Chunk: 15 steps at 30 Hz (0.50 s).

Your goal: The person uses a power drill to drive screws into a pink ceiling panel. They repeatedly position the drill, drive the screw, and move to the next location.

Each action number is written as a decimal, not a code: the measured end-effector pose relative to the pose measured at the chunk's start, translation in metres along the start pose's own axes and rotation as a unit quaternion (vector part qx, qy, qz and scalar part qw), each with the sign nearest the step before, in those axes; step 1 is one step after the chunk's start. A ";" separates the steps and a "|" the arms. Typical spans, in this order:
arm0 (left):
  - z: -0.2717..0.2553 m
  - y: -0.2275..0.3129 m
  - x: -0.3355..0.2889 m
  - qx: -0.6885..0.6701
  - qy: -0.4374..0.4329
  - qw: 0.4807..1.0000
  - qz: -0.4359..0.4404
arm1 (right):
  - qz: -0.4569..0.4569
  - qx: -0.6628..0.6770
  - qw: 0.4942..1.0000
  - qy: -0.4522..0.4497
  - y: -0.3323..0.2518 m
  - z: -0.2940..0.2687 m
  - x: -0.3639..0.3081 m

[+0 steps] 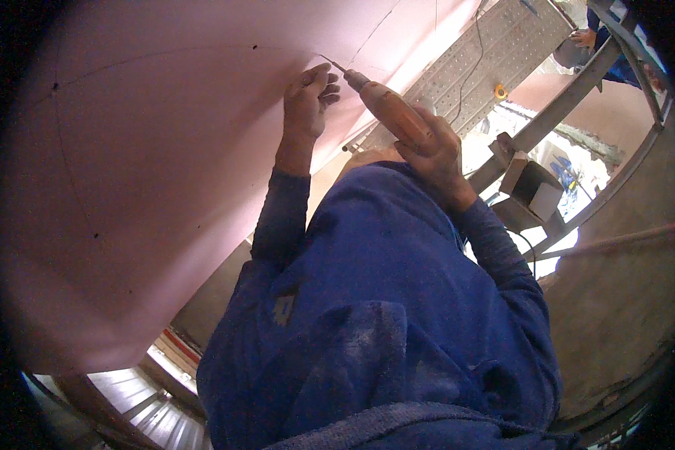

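Note:
A large pink board [150,172] fills the left and upper part of the head view, with pencil lines and a few dark screw dots on it. My right hand [433,154] grips an orange power drill [388,109] whose thin bit [333,63] touches the board near a drawn line. My left hand [309,96] rests against the board right beside the bit tip, fingers curled at the tip; whether it pinches a screw is too small to tell. My blue sleeves and torso fill the lower middle.
A perforated metal scaffold plank [495,52] runs at upper right with a cable and a yellow tape measure [500,92]. Grey metal scaffold bars [570,97] cross the right side. An open cardboard box [536,191] sits below them. Another person's hand [583,37] shows at top right.

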<state>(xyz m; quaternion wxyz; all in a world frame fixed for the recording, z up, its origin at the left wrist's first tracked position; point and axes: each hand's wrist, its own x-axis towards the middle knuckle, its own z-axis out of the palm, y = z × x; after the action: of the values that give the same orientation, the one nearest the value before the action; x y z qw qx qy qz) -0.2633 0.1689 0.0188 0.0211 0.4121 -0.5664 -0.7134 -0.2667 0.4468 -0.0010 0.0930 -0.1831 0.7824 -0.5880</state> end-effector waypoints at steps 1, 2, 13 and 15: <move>0.001 0.007 -0.013 0.030 0.010 0.999 0.034 | -0.005 0.001 1.000 -0.001 0.001 0.001 0.000; 0.001 0.016 -0.027 0.065 0.027 0.996 0.060 | -0.001 0.004 1.000 -0.001 0.001 0.002 -0.001; -0.015 0.170 -0.157 0.334 0.381 0.680 0.530 | 0.006 -0.009 1.000 -0.010 -0.006 0.006 0.006; -0.018 0.196 -0.174 0.237 0.387 0.669 0.588 | -0.006 -0.019 1.000 -0.005 -0.006 0.006 0.008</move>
<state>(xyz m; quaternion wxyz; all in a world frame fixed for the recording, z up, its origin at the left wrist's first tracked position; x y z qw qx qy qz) -0.2230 0.1713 0.2780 0.5555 0.2239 -0.7823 -0.1711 -0.2707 0.4365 0.0035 0.0901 -0.1929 0.7915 -0.5728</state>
